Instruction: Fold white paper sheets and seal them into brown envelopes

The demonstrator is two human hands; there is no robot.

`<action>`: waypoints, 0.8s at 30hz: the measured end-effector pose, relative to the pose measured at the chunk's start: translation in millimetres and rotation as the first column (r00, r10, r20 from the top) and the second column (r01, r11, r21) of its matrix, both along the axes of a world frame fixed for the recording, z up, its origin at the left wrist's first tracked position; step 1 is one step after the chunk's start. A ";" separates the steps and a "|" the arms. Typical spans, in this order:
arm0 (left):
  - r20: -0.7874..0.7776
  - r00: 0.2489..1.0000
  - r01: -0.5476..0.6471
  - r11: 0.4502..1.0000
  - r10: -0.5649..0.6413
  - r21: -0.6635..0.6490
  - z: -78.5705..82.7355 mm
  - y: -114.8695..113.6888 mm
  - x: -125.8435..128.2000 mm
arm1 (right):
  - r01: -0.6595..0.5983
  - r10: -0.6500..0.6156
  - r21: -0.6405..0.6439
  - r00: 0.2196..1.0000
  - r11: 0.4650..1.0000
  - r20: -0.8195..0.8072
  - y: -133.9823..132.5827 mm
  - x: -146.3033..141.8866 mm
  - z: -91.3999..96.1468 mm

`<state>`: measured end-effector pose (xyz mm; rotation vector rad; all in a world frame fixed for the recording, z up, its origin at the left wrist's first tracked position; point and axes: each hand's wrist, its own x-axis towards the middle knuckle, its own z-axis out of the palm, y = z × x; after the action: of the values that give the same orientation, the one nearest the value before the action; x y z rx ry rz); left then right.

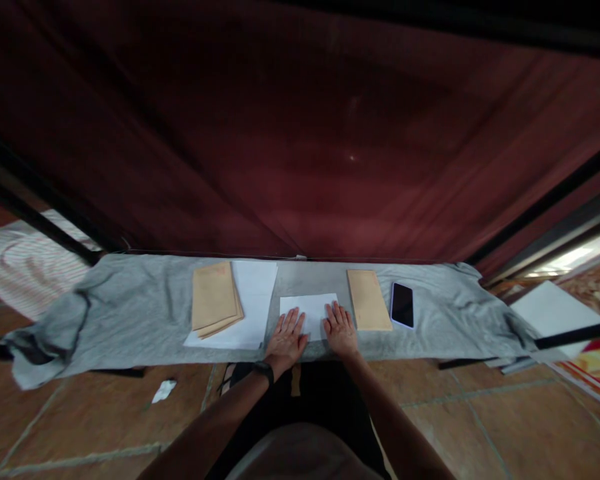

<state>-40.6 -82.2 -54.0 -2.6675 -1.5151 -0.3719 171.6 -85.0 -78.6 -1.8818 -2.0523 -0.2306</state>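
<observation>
A white sheet of paper (pixel 313 310), seemingly folded, lies on the grey cloth in front of me. My left hand (pixel 286 337) rests flat on its left end with the fingers stretched out. On its right end my right hand (pixel 341 330) lies flat too, fingers pointing away from me. To the left, several brown envelopes (pixel 213 297) are stacked on larger white sheets (pixel 255 287). A single brown envelope (pixel 369 300) lies just right of my right hand. Part of the paper is hidden under both hands.
A phone (pixel 403 305) lies right of the single envelope. Grey cloth (pixel 145 293) covers the narrow bench, with a dark red panel (pixel 300 147) behind it. Black metal bars (pixel 555 200) stand at both sides. A crumpled white scrap (pixel 164 391) is on the tiled floor.
</observation>
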 end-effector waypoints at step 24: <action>0.110 0.994 -0.009 1.000 0.011 -0.019 -6.9 33.7 47.6 | 0.004 -0.004 0.019 1.000 1.000 -0.006 -15.9 6.5 -3.8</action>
<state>7.0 -48.5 -60.9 -2.6938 -1.5685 -0.5153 178.2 -100.9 -82.4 -1.8734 -2.0362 -0.2444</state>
